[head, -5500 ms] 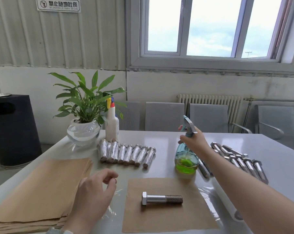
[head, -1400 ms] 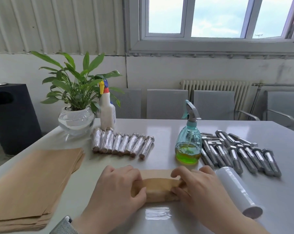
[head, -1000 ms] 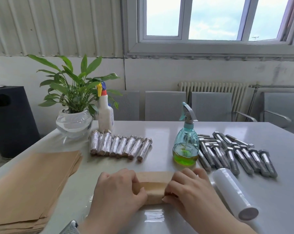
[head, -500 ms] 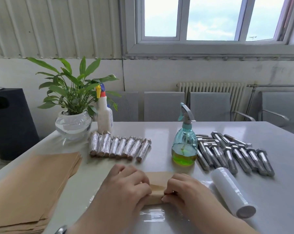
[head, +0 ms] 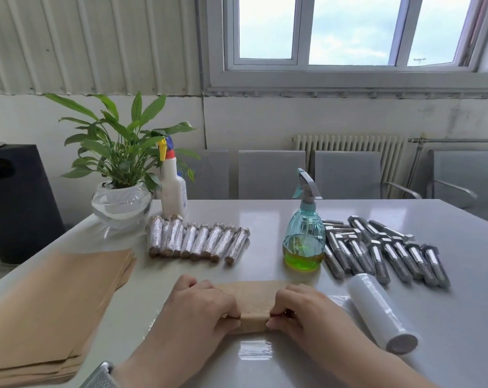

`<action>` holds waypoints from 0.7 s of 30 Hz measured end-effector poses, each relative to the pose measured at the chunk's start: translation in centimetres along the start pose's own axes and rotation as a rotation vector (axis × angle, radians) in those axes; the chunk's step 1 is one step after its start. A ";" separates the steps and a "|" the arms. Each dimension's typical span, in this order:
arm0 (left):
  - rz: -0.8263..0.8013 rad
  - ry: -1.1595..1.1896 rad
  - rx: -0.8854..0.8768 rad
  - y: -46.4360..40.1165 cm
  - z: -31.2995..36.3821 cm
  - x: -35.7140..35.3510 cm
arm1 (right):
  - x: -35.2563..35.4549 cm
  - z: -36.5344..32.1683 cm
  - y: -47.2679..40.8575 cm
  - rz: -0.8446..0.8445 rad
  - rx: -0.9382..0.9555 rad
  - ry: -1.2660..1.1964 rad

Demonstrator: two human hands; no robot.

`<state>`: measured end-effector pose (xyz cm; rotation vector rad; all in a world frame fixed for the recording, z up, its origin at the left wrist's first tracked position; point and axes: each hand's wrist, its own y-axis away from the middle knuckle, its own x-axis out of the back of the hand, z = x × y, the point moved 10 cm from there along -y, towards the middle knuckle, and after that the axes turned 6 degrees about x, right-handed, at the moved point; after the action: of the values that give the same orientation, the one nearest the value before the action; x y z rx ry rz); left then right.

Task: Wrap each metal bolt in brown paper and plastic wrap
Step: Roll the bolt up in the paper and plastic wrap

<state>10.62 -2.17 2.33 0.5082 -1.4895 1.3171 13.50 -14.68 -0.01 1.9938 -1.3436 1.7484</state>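
A roll of brown paper (head: 253, 309) lies across the table in front of me; the bolt is hidden inside it. My left hand (head: 198, 308) grips its left end and my right hand (head: 301, 312) grips its right end, fingers curled over the paper. A sheet of clear plastic wrap (head: 255, 349) lies flat under the roll. The plastic wrap roll (head: 381, 312) rests to the right. Several bare metal bolts (head: 385, 252) lie at the right. Several wrapped bolts (head: 198, 242) lie in a row behind.
A stack of brown paper sheets (head: 52, 306) covers the table's left side. A teal spray bottle (head: 304, 233) with green liquid stands mid-table. A white spray bottle (head: 172, 186) and a potted plant (head: 122, 175) stand at the back left. Grey chairs (head: 270, 175) line the far edge.
Both hands have rolled the brown paper around the bolt, and the roll has grown tighter. My hands have closed in toward the middle, hiding more of the paper.
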 end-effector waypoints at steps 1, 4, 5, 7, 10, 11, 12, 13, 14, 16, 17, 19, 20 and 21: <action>-0.037 0.022 0.055 -0.2 -0.3 -0.3 | -0.1 0.0 0.0 -0.012 -0.004 0.000; -0.024 0.032 0.097 -0.2 -1.2 -1.2 | -0.3 0.2 0.0 -0.044 -0.021 -0.015; -0.034 0.036 0.100 -0.1 -1.0 -1.1 | -0.4 0.2 0.0 -0.061 -0.029 -0.019; -0.033 0.047 0.050 0.0 -0.4 -0.7 | -0.7 0.3 -0.2 -0.115 -0.045 -0.025; 0.002 0.020 0.035 0.0 -0.2 -0.4 | -1.3 0.4 -1.0 -0.274 -0.071 0.009; -0.018 0.024 0.051 0.0 -0.3 -0.5 | -1.5 0.5 -1.3 -0.335 -0.091 0.020; -0.031 0.037 0.072 -0.1 -0.3 -0.5 | -1.7 0.7 -1.5 -0.398 -0.114 0.026; -0.043 0.052 0.084 0.0 -0.7 -0.8 | -1.9 0.9 -1.8 -0.462 -0.134 0.030; -0.033 0.069 0.099 0.1 -1.2 -1.1 | -2.1 1.1 -2.0 -0.525 -0.150 0.037; -0.041 0.140 0.142 0.2 -2.2 -1.6 | -2.7 1.3 -2.3 -0.639 -0.171 0.062; -0.047 0.179 0.158 0.3 -2.4 -1.6 | -2.8 1.4 -2.4 -0.685 -0.175 0.082; -0.059 0.209 0.166 0.3 -2.5 -1.8 | -3.1 1.5 -2.7 -0.757 -0.181 0.118; -0.046 0.206 0.149 0.3 -2.5 -1.7 | -3.3 1.5 -2.8 -0.786 -0.181 0.129; -0.033 0.198 0.130 0.3 -2.4 -1.6 | -3.4 1.5 -2.8 -0.808 -0.180 0.136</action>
<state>11.95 -0.43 0.46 0.4685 -1.2341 1.4024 16.78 -12.33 -2.19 1.8789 -0.4939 1.2848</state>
